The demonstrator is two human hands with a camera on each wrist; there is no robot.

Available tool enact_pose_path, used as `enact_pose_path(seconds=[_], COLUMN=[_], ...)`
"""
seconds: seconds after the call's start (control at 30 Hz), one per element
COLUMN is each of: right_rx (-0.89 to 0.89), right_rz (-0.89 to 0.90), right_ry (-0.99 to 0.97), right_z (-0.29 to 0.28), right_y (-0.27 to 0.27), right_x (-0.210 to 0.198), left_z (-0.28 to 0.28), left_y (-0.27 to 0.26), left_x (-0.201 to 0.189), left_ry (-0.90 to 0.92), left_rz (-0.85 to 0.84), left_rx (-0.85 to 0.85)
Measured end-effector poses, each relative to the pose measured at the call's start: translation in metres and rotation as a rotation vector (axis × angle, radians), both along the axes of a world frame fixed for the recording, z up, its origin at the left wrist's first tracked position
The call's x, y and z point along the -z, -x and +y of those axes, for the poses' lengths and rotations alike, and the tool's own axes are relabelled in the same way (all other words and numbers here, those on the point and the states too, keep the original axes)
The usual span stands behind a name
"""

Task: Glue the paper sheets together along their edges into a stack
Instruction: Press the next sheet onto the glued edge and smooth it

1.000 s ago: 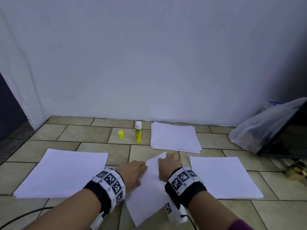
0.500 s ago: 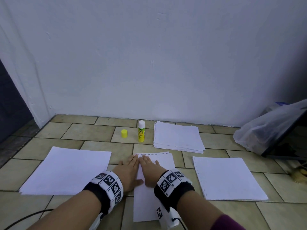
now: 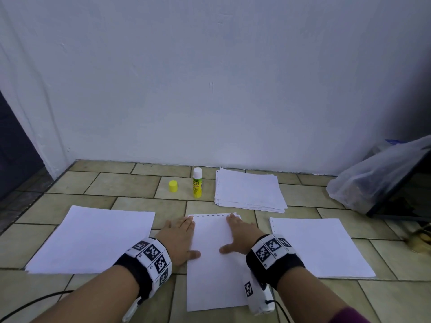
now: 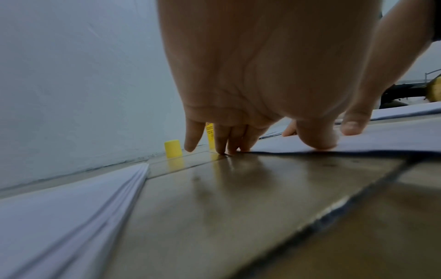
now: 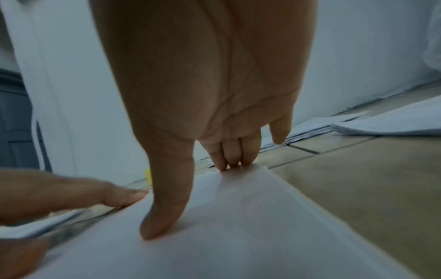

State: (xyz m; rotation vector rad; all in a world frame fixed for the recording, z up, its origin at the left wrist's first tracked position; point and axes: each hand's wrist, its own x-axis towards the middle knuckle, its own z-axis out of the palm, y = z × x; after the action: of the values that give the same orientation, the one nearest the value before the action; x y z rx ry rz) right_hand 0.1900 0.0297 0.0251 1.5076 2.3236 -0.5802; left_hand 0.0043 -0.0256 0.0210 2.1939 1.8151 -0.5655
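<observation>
A white sheet with punched holes along its far edge [image 3: 213, 257] lies on the tiled floor in front of me. My left hand [image 3: 180, 238] lies flat at its left edge, fingers straight, thumb on the paper. My right hand [image 3: 239, 234] presses flat on its right side, fingertips [image 5: 232, 161] at the far corner. Another white sheet [image 3: 93, 238] lies to the left and one [image 3: 314, 245] to the right. A thicker pile of sheets [image 3: 249, 190] sits farther back. An uncapped yellow glue stick [image 3: 197, 183] stands upright beside its yellow cap [image 3: 173, 186].
A white wall [image 3: 210, 78] closes the far side. A clear plastic bag [image 3: 373, 180] leans on a dark object at the right. A dark doorway [image 3: 14, 155] opens at the left. A black cable [image 3: 35, 304] runs along the floor at the near left.
The middle sheet was turned from a slant to straight. Both hands then slid apart from its centre to its left and right edges.
</observation>
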Motion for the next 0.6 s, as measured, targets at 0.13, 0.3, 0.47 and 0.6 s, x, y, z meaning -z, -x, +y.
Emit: enact_pose_path(seconds=[0.13, 0.3, 0.47, 0.6], right_rx=[0.010, -0.023, -0.103, -0.160], right_rz=[-0.014, -0.174, -0.067, -0.001], right_ry=[-0.123, -0.224, -0.120, -0.108], right_z=[-0.003, -0.016, -0.023, -0.023], right_y=[0.002, 0.017, 0.033, 0.033], right_x=[-0.003, -0.007, -0.004, -0.002], left_z=[-0.001, -0.002, 0.002, 0.008], left_y=[0.009, 0.012, 0.019, 0.028], left_x=[-0.008, -0.021, -0.021, -0.010], left_ry=[-0.122, -0.124, -0.102, 0.007], left_rz=[-0.011, -0.004, -0.067, -0.106], left_rx=[0.005, -0.001, 0.018, -0.016])
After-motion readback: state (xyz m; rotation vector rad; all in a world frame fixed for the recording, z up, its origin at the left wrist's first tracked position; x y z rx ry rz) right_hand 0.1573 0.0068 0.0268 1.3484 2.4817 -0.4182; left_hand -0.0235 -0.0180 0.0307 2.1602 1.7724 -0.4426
